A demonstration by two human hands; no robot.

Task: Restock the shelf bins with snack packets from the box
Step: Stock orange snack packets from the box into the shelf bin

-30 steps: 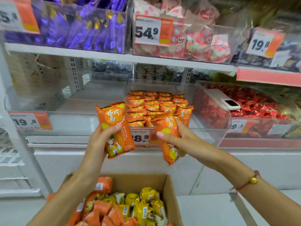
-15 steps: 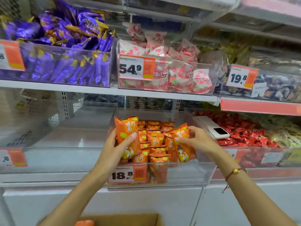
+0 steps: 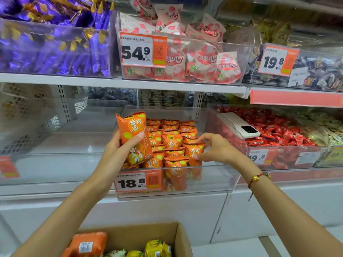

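Head view: left hand (image 3: 118, 151) grasps an upright orange snack packet (image 3: 132, 134), thumb across its front, over the left side of the clear bin (image 3: 213, 182). Right hand (image 3: 215, 149), at 3 o'clock from it, pinches an orange packet in the front row (image 3: 194, 153). Cardboard box (image 3: 178, 236) at 6 o'clock holds orange and yellow packets.

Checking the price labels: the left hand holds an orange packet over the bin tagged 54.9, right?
Not quite. The head view shows the left hand holding the orange packet over the bin tagged 18.8; the 54.9 tag sits on the shelf above.
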